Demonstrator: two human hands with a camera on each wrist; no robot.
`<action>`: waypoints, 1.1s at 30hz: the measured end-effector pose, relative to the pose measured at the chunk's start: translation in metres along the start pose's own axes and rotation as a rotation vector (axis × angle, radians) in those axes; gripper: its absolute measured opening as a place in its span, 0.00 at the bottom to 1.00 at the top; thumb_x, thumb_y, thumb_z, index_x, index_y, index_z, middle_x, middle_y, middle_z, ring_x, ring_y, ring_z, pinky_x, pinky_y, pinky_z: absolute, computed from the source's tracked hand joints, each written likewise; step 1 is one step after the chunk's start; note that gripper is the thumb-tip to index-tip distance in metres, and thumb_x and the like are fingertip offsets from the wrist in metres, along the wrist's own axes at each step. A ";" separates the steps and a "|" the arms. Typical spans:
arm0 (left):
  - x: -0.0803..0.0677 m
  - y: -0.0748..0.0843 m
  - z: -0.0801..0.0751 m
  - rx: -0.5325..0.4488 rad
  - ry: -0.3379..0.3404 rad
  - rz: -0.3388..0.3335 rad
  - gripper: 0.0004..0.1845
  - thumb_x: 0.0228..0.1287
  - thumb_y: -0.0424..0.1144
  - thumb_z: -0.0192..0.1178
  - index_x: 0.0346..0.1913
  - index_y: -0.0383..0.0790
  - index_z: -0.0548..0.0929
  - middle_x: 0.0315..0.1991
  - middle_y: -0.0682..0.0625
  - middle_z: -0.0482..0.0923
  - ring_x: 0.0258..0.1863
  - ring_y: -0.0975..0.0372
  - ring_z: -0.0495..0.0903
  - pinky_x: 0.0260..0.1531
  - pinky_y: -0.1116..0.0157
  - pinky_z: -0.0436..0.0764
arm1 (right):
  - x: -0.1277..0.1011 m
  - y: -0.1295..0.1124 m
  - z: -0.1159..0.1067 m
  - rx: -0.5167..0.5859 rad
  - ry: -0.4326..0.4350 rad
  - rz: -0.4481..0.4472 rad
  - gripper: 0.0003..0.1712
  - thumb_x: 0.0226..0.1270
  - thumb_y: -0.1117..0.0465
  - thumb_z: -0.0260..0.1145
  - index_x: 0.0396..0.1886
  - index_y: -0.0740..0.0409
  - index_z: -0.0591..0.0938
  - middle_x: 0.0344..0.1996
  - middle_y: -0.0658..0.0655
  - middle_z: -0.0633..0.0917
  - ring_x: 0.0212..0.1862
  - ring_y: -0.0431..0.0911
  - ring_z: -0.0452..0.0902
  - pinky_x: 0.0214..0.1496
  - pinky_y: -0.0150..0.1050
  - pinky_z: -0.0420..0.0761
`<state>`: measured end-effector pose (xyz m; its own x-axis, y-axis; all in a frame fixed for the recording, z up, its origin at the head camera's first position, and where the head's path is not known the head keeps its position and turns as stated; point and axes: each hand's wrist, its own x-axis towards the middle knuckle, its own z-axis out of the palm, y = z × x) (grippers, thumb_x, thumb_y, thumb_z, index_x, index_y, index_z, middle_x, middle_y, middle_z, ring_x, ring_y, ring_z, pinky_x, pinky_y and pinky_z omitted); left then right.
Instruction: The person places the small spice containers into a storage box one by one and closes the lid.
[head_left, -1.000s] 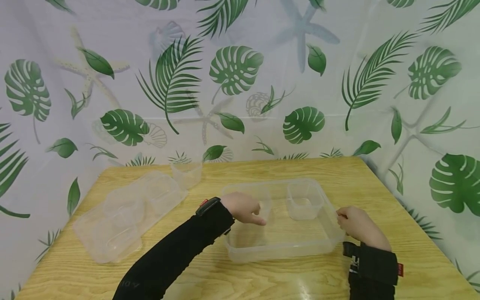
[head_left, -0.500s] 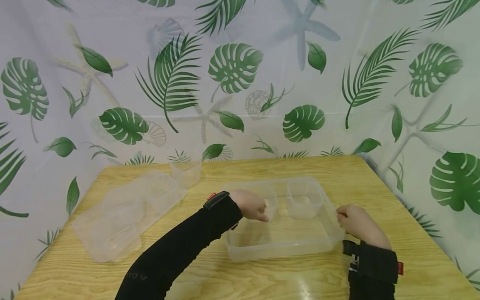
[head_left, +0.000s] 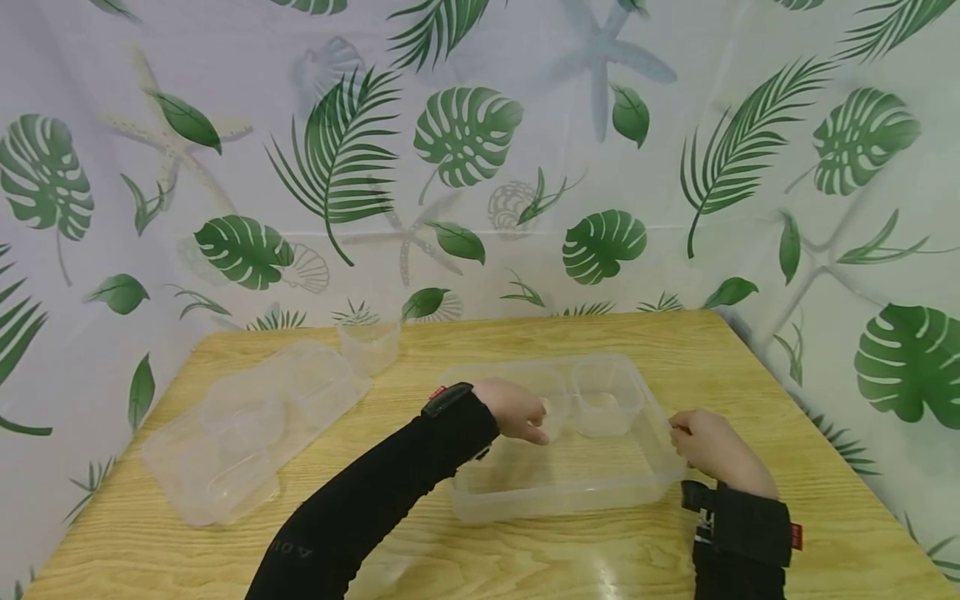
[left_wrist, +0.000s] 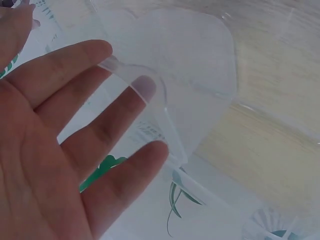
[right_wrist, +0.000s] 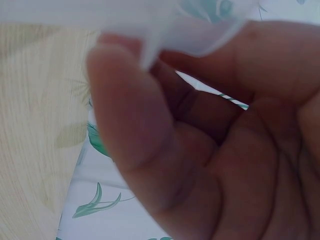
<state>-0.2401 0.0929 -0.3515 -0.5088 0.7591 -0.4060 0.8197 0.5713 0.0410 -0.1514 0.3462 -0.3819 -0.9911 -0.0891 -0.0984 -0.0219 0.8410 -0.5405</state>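
A: Nearest, what is held by the right hand?

B: The right rim of the large clear tray is pinched between its thumb and curled fingers; in the right wrist view the thumb is seen pressed against the clear edge. The tray is set flat on the wooden surface, near its front middle.

A: And the left hand?

B: It is reached into the tray from the left. Its fingers are spread and nearly straight, laid against the rim of a small clear cup standing inside the tray's far part. Nothing is gripped by it; the rim is only touched.

A: Anything beside that cup?

B: A second small clear cup is seen just to its right, also inside the tray, at the far right corner.

A: Farther off?

B: A clear compartmented lid is laid on the surface's left side, well apart from the tray. A third clear cup is stood behind it. A leaf-printed curtain is hung at the back.
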 end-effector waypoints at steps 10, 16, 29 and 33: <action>0.008 0.003 0.000 0.003 0.002 0.023 0.22 0.63 0.52 0.49 0.54 0.44 0.76 0.56 0.56 0.70 0.53 0.65 0.69 0.51 0.69 0.67 | 0.000 -0.001 -0.001 -0.011 0.005 -0.009 0.11 0.65 0.70 0.47 0.33 0.69 0.77 0.21 0.54 0.73 0.20 0.44 0.64 0.21 0.37 0.66; 0.013 0.003 0.001 0.009 -0.002 0.036 0.22 0.64 0.52 0.48 0.55 0.44 0.75 0.60 0.56 0.65 0.58 0.66 0.64 0.54 0.69 0.64 | 0.000 -0.001 -0.001 -0.018 0.015 -0.018 0.12 0.65 0.70 0.47 0.23 0.62 0.73 0.18 0.52 0.70 0.19 0.44 0.63 0.21 0.37 0.65; 0.016 0.002 0.008 -0.039 0.002 0.009 0.28 0.63 0.60 0.42 0.57 0.46 0.74 0.62 0.56 0.62 0.60 0.64 0.62 0.56 0.68 0.61 | 0.001 0.000 0.001 -0.015 0.014 -0.022 0.13 0.64 0.70 0.47 0.20 0.61 0.72 0.15 0.51 0.67 0.18 0.43 0.61 0.20 0.36 0.64; 0.015 0.001 0.010 -0.032 -0.012 0.021 0.29 0.60 0.63 0.42 0.53 0.49 0.77 0.62 0.55 0.61 0.59 0.63 0.62 0.55 0.66 0.63 | 0.002 0.001 0.000 -0.026 0.015 -0.019 0.11 0.64 0.70 0.47 0.26 0.64 0.75 0.17 0.52 0.70 0.19 0.44 0.63 0.21 0.37 0.65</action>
<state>-0.2441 0.1014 -0.3666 -0.4886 0.7673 -0.4152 0.8212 0.5653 0.0783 -0.1532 0.3465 -0.3828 -0.9923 -0.0975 -0.0761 -0.0438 0.8528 -0.5203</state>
